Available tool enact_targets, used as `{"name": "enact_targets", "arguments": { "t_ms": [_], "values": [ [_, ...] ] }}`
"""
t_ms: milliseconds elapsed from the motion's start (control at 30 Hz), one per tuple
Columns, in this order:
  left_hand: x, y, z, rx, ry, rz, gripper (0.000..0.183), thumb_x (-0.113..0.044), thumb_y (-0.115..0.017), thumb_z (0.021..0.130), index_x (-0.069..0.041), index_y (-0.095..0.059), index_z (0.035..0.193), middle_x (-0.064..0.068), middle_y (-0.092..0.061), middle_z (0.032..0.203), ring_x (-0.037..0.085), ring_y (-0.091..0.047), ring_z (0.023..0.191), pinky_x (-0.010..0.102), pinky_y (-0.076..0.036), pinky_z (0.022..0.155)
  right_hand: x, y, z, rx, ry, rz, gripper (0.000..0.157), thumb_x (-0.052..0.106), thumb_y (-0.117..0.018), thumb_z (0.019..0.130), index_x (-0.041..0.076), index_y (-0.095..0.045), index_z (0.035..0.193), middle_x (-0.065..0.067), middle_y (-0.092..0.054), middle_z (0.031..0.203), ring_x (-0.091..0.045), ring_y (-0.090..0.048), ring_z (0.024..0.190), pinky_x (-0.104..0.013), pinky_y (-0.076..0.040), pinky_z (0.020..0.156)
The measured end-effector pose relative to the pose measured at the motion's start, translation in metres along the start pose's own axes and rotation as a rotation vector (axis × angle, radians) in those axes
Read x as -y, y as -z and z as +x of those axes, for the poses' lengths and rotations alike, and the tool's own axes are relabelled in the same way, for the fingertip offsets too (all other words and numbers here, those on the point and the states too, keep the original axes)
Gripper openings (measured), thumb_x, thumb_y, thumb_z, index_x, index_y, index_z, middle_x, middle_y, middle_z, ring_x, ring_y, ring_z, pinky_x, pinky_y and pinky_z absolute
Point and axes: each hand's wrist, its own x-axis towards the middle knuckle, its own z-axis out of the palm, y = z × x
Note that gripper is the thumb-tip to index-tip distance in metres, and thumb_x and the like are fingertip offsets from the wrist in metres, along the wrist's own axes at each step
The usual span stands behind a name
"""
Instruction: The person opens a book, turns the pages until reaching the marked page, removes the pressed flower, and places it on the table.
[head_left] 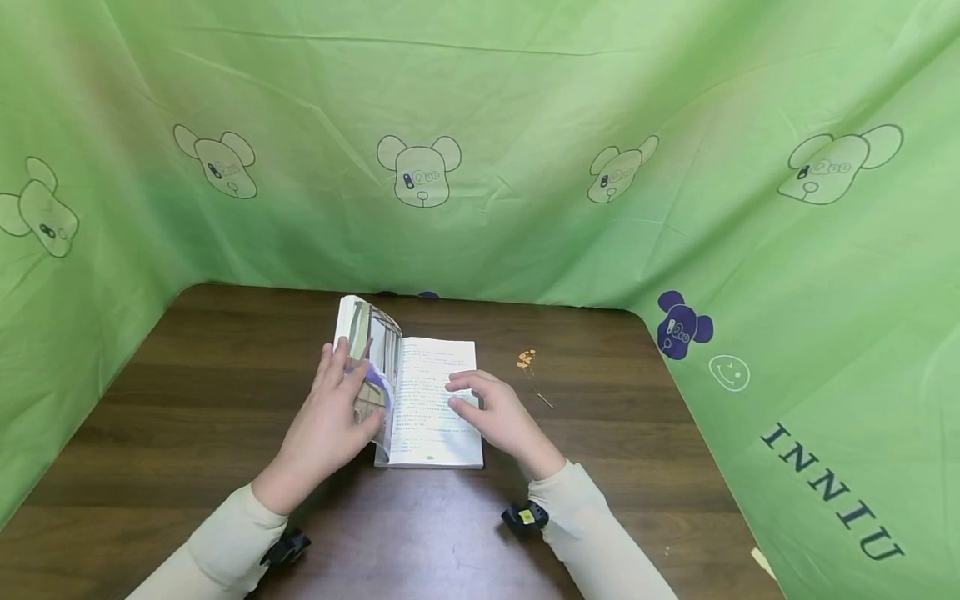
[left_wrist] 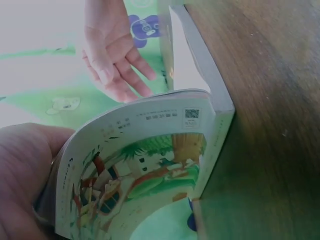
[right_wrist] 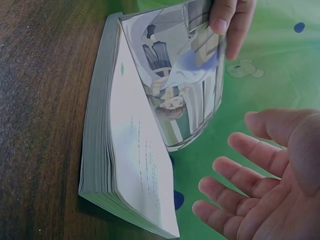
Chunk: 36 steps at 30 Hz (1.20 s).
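A thick paperback book [head_left: 438,408] lies spread on the table, its right side a page of printed text. My left hand [head_left: 322,429] grips the raised left part, a cover with a few leaves, by its outer edge. An illustrated page [right_wrist: 170,75] faces inward on that part, while its outside [left_wrist: 150,165] carries a colourful drawing and a square code. Over the text page hovers my right hand [head_left: 502,417], fingers spread and slightly bent, holding nothing. In the right wrist view the right palm [right_wrist: 280,200] stands apart from the book.
A small dried flower sprig [head_left: 527,364] with orange blooms lies right of the book on the brown wooden table [head_left: 225,375]. Green cloth [head_left: 510,233] printed with bear heads surrounds the table at the back and sides. Both wrists carry small black devices [head_left: 525,518].
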Motion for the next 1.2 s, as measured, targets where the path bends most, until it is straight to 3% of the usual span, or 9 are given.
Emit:
{"name": "enact_targets", "arguments": {
  "t_ms": [167, 300, 467, 600, 767, 967, 1200],
  "values": [
    [-0.008, 0.004, 0.002, -0.081, -0.008, -0.095, 0.075, -0.010, -0.080, 0.082, 0.002, -0.049, 0.149, 0.022, -0.005, 0.171, 0.044, -0.006, 0.157, 0.063, -0.028, 0.117, 0.001, 0.000, 0.001, 0.003, -0.014, 0.008, 0.023, 0.017, -0.071, 0.097, 0.007, -0.074, 0.117, -0.006, -0.067, 0.134, -0.024, -0.059, 0.130, -0.048, -0.047, 0.108],
    [-0.013, 0.005, 0.003, -0.135, -0.026, -0.160, 0.078, 0.000, -0.080, 0.079, 0.001, -0.048, 0.150, 0.020, -0.007, 0.171, 0.046, -0.014, 0.155, 0.060, -0.038, 0.113, 0.001, 0.000, 0.001, 0.004, -0.015, 0.003, 0.023, 0.018, -0.070, 0.097, 0.006, -0.074, 0.117, -0.005, -0.066, 0.134, -0.024, -0.059, 0.130, -0.048, -0.047, 0.108],
    [-0.019, 0.009, 0.007, -0.162, -0.022, -0.217, 0.081, 0.010, -0.075, 0.077, -0.003, -0.048, 0.152, 0.015, -0.011, 0.172, 0.045, -0.029, 0.151, 0.046, -0.057, 0.086, 0.001, 0.001, 0.001, 0.008, -0.017, 0.004, 0.025, 0.018, -0.070, 0.098, 0.004, -0.073, 0.118, -0.005, -0.066, 0.134, -0.024, -0.060, 0.130, -0.048, -0.048, 0.107],
    [-0.023, 0.012, 0.011, -0.167, -0.013, -0.225, 0.080, 0.014, -0.070, 0.077, -0.004, -0.048, 0.152, 0.015, -0.014, 0.171, 0.043, -0.032, 0.150, 0.040, -0.054, 0.075, 0.002, 0.002, 0.002, -0.001, -0.017, 0.037, 0.024, 0.017, -0.069, 0.098, 0.004, -0.073, 0.119, -0.006, -0.067, 0.134, -0.025, -0.060, 0.129, -0.049, -0.049, 0.106],
    [-0.029, 0.014, 0.015, -0.150, 0.012, -0.251, 0.080, 0.016, -0.066, 0.078, -0.005, -0.047, 0.153, 0.017, -0.023, 0.169, 0.042, -0.036, 0.149, 0.042, -0.053, 0.080, 0.003, 0.002, 0.005, -0.027, -0.038, 0.114, 0.025, 0.017, -0.068, 0.100, 0.004, -0.072, 0.121, -0.008, -0.068, 0.132, -0.026, -0.062, 0.125, -0.050, -0.051, 0.104],
    [-0.034, 0.012, 0.020, -0.110, 0.054, -0.293, 0.081, 0.013, -0.062, 0.082, -0.008, -0.041, 0.157, 0.017, -0.042, 0.160, 0.038, -0.049, 0.140, 0.051, -0.051, 0.100, 0.009, 0.002, 0.011, -0.073, -0.118, 0.190, 0.029, 0.023, -0.061, 0.104, 0.006, -0.069, 0.127, -0.014, -0.070, 0.127, -0.027, -0.066, 0.119, -0.048, -0.050, 0.105],
    [-0.039, 0.006, 0.021, -0.044, 0.116, -0.408, 0.075, 0.007, -0.059, 0.090, -0.011, -0.036, 0.159, 0.014, -0.057, 0.148, 0.028, -0.058, 0.134, 0.048, -0.051, 0.103, 0.015, 0.004, 0.020, -0.046, -0.223, 0.489, 0.044, 0.029, -0.046, 0.110, -0.004, -0.058, 0.138, -0.024, -0.060, 0.140, -0.040, -0.060, 0.128, -0.055, -0.047, 0.107]
  ]
}}
